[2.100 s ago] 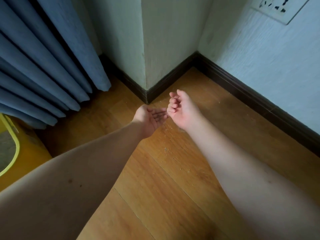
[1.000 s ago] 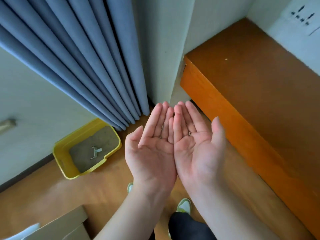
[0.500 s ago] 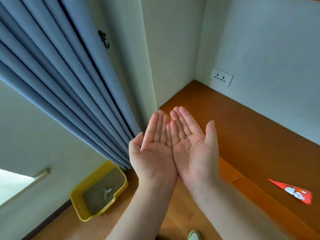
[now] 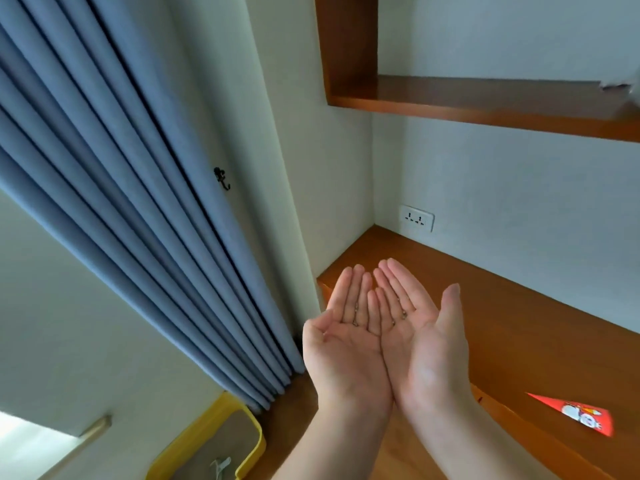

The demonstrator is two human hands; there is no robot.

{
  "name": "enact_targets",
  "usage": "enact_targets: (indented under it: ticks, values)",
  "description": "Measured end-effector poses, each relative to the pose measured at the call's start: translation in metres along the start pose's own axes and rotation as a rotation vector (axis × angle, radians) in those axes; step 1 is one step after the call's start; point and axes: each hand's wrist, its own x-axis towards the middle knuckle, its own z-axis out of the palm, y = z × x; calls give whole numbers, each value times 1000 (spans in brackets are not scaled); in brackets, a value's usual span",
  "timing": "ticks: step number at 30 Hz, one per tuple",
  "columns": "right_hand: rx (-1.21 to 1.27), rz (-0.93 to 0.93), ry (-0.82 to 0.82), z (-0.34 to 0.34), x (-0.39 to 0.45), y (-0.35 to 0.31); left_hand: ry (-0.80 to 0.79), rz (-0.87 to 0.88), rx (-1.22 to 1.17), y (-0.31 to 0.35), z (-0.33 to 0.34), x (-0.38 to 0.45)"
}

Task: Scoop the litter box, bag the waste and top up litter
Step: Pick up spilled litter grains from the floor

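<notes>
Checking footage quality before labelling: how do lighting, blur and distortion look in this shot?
Head view: soft, even daylight, no glare; left hand and right hand are sharp, with small granules visible; wide-angle bending slants the curtain and shelf; the top-right corner is smeared.

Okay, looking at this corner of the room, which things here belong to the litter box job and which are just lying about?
Part of the job:
yellow litter box
scoop lying in the litter
litter grains on the cupped left hand and right hand

Just lying about:
blue curtain
red packet on the wooden desk
wall socket
shelf
</notes>
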Motion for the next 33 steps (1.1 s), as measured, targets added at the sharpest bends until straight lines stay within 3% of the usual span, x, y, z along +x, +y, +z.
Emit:
enact_targets:
  ticks: [5, 18, 29, 33]
  values:
    - [-121, -68, 60, 5, -21, 8, -56, -91, -16, 8, -7, -14]
    - [-9, -274, 235, 4, -92, 30, -215, -259, 87, 12, -40, -66]
    - [105, -609, 508, -57, -197, -22, -378, -568, 295, -78, -41, -150]
    - [10, -735, 640, -78, -253, -47, -457, -678, 374, -126, -41, -198]
